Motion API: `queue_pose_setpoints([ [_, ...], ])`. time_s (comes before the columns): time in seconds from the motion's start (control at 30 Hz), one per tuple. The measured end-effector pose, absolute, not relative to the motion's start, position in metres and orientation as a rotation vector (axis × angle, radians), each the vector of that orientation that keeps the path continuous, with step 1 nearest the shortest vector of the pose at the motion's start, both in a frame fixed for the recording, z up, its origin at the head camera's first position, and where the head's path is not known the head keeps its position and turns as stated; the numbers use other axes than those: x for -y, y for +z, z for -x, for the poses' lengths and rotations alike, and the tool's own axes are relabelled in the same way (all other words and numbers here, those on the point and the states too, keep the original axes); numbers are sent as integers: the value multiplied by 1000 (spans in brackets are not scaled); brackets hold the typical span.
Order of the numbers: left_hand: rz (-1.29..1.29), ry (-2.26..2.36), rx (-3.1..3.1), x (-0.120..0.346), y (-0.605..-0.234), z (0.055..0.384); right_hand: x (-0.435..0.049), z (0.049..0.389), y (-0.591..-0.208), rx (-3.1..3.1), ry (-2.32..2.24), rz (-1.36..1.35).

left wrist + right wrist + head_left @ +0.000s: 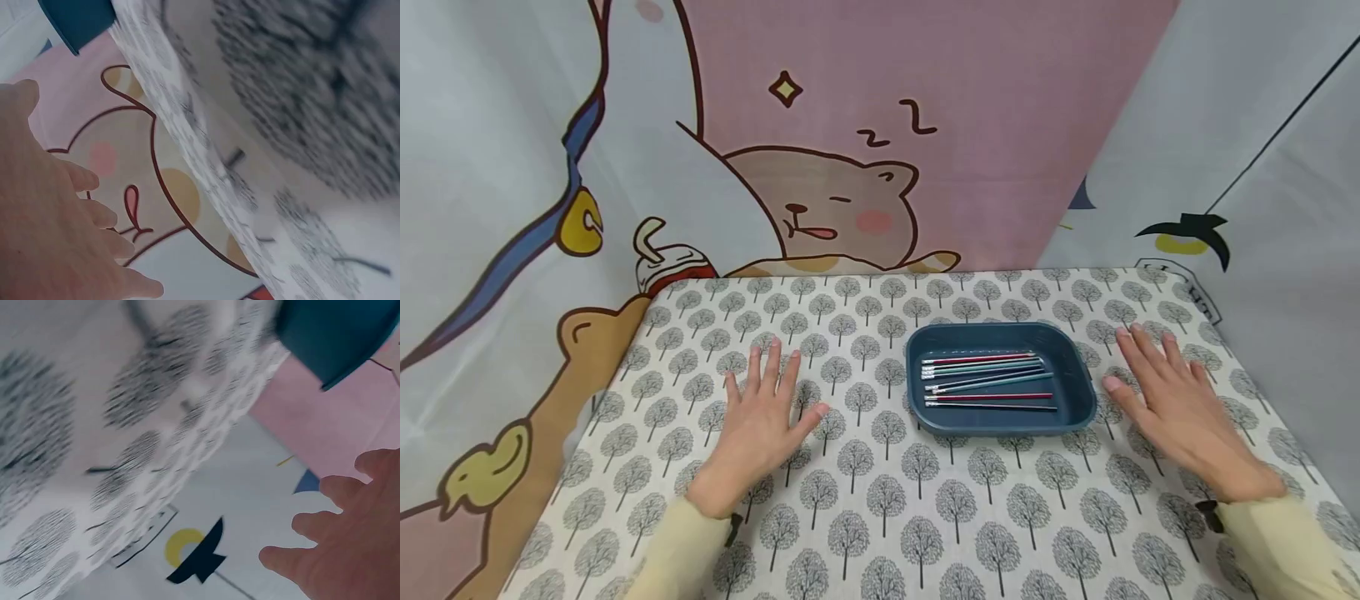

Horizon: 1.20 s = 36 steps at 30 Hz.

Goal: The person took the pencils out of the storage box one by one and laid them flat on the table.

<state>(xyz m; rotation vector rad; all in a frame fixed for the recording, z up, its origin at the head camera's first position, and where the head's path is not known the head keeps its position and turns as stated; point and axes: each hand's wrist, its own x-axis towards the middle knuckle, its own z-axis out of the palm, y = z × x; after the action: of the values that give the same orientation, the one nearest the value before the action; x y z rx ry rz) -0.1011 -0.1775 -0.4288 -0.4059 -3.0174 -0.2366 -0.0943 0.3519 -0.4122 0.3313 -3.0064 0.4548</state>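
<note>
My left hand (760, 429) is over the left half of the patterned cloth, its fingers spread and straight, holding nothing. To the right of the tray, my right hand (1176, 408) lies the same way, palm down with the fingers apart; its thumb tip is close to the tray's right end. Between the two hands, nearer the right one, stands a dark blue plastic tray (1000, 427). Several thin pencils (988, 397) lie lengthwise inside it, red, pale blue and dark, with silvery ends toward the left. In the right wrist view a corner of the tray (337, 337) shows at the top.
A white cloth (887, 500) printed with grey trees covers the table. Behind its far edge hangs a curtain (1000, 125) with cartoon animals, and more curtain closes in the left and right sides.
</note>
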Motion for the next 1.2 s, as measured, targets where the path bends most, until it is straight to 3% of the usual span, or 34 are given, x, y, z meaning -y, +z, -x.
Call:
queue_pose_setpoints([
  [0.53,718,-269,2947,130,-424,96,-291,99,-395,2839,637,-560],
  [1.2,1139,-260,2862,89,-426,94,-242,102,-406,2870,748,-660],
])
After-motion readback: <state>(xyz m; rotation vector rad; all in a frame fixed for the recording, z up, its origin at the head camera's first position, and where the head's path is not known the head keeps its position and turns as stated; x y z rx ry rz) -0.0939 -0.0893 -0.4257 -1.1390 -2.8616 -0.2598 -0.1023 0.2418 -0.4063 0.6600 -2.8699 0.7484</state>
